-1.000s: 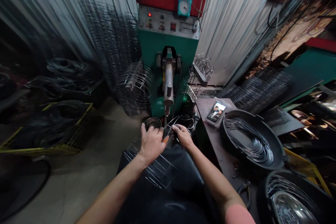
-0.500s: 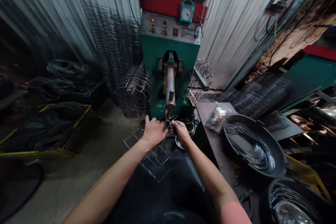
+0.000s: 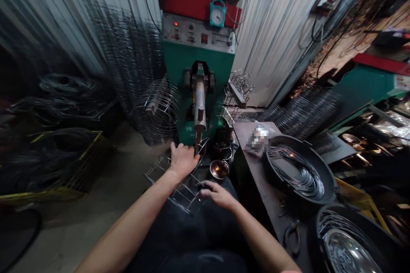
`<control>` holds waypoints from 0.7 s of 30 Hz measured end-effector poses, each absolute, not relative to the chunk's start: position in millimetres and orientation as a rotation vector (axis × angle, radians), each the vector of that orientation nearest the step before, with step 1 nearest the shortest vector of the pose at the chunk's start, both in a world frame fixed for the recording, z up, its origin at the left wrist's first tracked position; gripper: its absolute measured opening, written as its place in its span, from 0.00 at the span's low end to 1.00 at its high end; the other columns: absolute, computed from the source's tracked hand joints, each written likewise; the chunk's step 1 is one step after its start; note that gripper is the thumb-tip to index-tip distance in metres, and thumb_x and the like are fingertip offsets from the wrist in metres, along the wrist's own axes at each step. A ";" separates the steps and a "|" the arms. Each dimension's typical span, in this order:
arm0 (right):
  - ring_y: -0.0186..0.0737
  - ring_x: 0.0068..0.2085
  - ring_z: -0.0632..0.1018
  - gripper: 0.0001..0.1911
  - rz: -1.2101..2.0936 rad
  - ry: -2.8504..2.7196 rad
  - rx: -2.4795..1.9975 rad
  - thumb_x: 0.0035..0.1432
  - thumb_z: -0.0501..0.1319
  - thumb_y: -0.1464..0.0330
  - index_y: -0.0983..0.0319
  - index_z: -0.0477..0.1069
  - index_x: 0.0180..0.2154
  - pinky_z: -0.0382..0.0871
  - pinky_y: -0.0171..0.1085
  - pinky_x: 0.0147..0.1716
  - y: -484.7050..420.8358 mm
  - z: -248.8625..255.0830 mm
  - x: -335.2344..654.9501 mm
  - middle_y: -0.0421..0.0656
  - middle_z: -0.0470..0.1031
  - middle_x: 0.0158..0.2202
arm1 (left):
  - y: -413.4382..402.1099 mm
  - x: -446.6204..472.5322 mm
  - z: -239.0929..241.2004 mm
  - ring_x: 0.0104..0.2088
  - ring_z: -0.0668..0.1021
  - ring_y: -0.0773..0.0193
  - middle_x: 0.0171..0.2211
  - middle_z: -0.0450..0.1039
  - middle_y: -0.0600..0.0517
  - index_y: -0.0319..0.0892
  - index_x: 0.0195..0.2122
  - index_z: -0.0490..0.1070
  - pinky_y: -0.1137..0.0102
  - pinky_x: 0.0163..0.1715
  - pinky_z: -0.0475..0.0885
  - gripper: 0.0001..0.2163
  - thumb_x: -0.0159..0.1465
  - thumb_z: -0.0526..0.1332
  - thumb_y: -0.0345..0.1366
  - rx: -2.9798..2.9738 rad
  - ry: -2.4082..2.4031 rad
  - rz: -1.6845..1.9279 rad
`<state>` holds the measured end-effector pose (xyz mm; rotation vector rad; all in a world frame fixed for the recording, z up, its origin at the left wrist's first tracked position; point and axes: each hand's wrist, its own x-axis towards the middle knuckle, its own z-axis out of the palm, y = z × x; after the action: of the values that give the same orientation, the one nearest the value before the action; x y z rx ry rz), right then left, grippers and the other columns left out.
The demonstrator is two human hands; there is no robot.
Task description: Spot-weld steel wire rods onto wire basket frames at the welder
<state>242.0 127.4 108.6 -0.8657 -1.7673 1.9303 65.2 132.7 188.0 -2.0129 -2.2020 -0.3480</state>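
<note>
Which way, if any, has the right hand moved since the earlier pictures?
Yes: the right hand has drawn back toward the person, away from the green machine.

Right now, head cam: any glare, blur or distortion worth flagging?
Head view: wide-angle bowing curves the corrugated wall; glare sits on the steel dish, lower right; a pixelated patch hides one item; the stacked wire frames look streaky; the coiled wire, left, sinks into shadow.
</note>
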 end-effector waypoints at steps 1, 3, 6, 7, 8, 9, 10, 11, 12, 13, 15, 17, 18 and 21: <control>0.33 0.32 0.70 0.17 1.929 -1.765 -0.851 0.47 0.62 0.54 0.60 0.73 0.34 0.62 0.33 0.35 120.9 104.3 241.7 0.37 0.71 0.29 | 132.2 66.2 187.9 0.39 0.71 0.47 0.32 0.74 0.38 0.37 0.34 0.74 0.49 0.48 0.53 0.15 0.58 0.53 0.41 -1.992 -2.213 -0.342; 0.32 0.28 0.67 0.19 1.918 -1.731 -0.839 0.47 0.60 0.51 0.60 0.71 0.29 0.61 0.32 0.32 115.7 98.5 237.0 0.37 0.68 0.25 | 132.1 67.1 188.3 0.40 0.71 0.47 0.32 0.74 0.38 0.37 0.34 0.74 0.49 0.47 0.53 0.15 0.58 0.53 0.41 -1.958 -2.237 -0.336; 0.31 0.25 0.64 0.22 1.903 -1.719 -0.837 0.46 0.59 0.48 0.61 0.69 0.25 0.58 0.31 0.28 121.3 96.0 227.8 0.36 0.64 0.21 | 133.9 64.9 190.5 0.40 0.71 0.47 0.34 0.74 0.37 0.37 0.34 0.74 0.50 0.46 0.55 0.15 0.58 0.52 0.41 -1.924 -2.275 -0.327; 0.31 0.24 0.63 0.23 1.895 -1.726 -0.832 0.46 0.59 0.47 0.61 0.69 0.24 0.57 0.31 0.27 124.3 95.9 225.5 0.36 0.63 0.21 | 134.7 63.4 191.6 0.40 0.71 0.47 0.34 0.74 0.37 0.38 0.34 0.74 0.51 0.45 0.56 0.15 0.58 0.52 0.41 -1.912 -2.289 -0.324; 0.30 0.24 0.62 0.23 1.887 -1.733 -0.826 0.46 0.59 0.46 0.61 0.68 0.24 0.56 0.31 0.27 127.0 95.6 223.9 0.36 0.62 0.21 | 135.3 61.7 192.7 0.40 0.71 0.47 0.34 0.74 0.37 0.38 0.33 0.74 0.52 0.44 0.57 0.14 0.58 0.52 0.41 -1.900 -2.304 -0.322; 0.30 0.24 0.61 0.24 1.878 -1.739 -0.823 0.46 0.59 0.46 0.61 0.68 0.24 0.55 0.31 0.26 129.3 95.1 222.6 0.35 0.61 0.20 | 135.9 60.0 193.8 0.40 0.71 0.47 0.34 0.74 0.37 0.38 0.33 0.74 0.53 0.43 0.58 0.14 0.58 0.53 0.41 -1.890 -2.319 -0.319; 0.30 0.24 0.61 0.24 1.870 -1.742 -0.822 0.46 0.59 0.46 0.62 0.68 0.24 0.54 0.30 0.26 130.9 94.3 221.7 0.35 0.61 0.20 | 136.3 58.4 194.7 0.40 0.71 0.47 0.34 0.74 0.37 0.38 0.33 0.74 0.53 0.42 0.58 0.14 0.58 0.53 0.41 -1.885 -2.332 -0.316; 0.29 0.24 0.60 0.24 1.870 -1.741 -0.821 0.46 0.59 0.46 0.62 0.68 0.24 0.54 0.30 0.26 131.9 93.3 221.0 0.35 0.60 0.20 | 136.8 56.9 195.4 0.40 0.71 0.47 0.34 0.74 0.37 0.38 0.33 0.74 0.54 0.42 0.59 0.15 0.58 0.52 0.42 -1.885 -2.343 -0.310; 0.29 0.24 0.60 0.24 1.876 -1.729 -0.824 0.46 0.59 0.46 0.62 0.68 0.24 0.54 0.30 0.26 132.3 92.1 220.1 0.35 0.61 0.20 | 137.4 55.5 195.7 0.40 0.71 0.47 0.34 0.75 0.37 0.38 0.33 0.74 0.55 0.42 0.59 0.15 0.58 0.52 0.42 -1.887 -2.358 -0.299; 0.29 0.24 0.61 0.24 1.883 -1.712 -0.829 0.46 0.59 0.46 0.63 0.68 0.25 0.55 0.30 0.26 132.2 90.9 219.1 0.35 0.61 0.20 | 138.3 54.2 195.8 0.40 0.72 0.47 0.33 0.75 0.38 0.38 0.34 0.74 0.55 0.41 0.60 0.16 0.58 0.52 0.42 -1.892 -2.375 -0.283; 0.29 0.25 0.62 0.24 1.891 -1.675 -0.848 0.45 0.59 0.46 0.63 0.67 0.25 0.56 0.31 0.27 130.3 89.1 215.9 0.35 0.62 0.21 | 141.2 51.6 195.1 0.40 0.72 0.47 0.34 0.75 0.39 0.38 0.36 0.74 0.56 0.41 0.61 0.16 0.58 0.52 0.43 -1.903 -2.418 -0.249; 0.29 0.25 0.61 0.24 1.870 -1.666 -0.869 0.44 0.59 0.46 0.63 0.66 0.23 0.55 0.31 0.27 126.3 88.9 211.4 0.35 0.61 0.20 | 144.4 48.7 194.2 0.41 0.72 0.48 0.35 0.75 0.40 0.38 0.38 0.74 0.56 0.41 0.62 0.17 0.58 0.52 0.43 -1.915 -2.453 -0.220; 0.29 0.24 0.61 0.25 1.844 -1.665 -0.881 0.44 0.59 0.46 0.62 0.64 0.22 0.55 0.31 0.26 123.4 89.4 209.1 0.35 0.60 0.20 | 144.9 47.0 193.8 0.41 0.72 0.48 0.35 0.75 0.40 0.37 0.39 0.73 0.55 0.42 0.61 0.18 0.58 0.52 0.44 -1.930 -2.454 -0.209; 0.30 0.24 0.60 0.25 1.712 -1.613 -0.939 0.46 0.57 0.46 0.62 0.61 0.20 0.54 0.31 0.25 110.8 93.8 205.2 0.35 0.58 0.19 | 132.3 41.2 191.9 0.43 0.71 0.46 0.37 0.74 0.40 0.36 0.47 0.69 0.45 0.47 0.56 0.22 0.60 0.51 0.46 -2.017 -2.362 -0.252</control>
<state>205.2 110.8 93.8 -0.9390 -1.6128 1.7118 41.2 132.3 191.9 -2.0169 -2.3623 -0.2516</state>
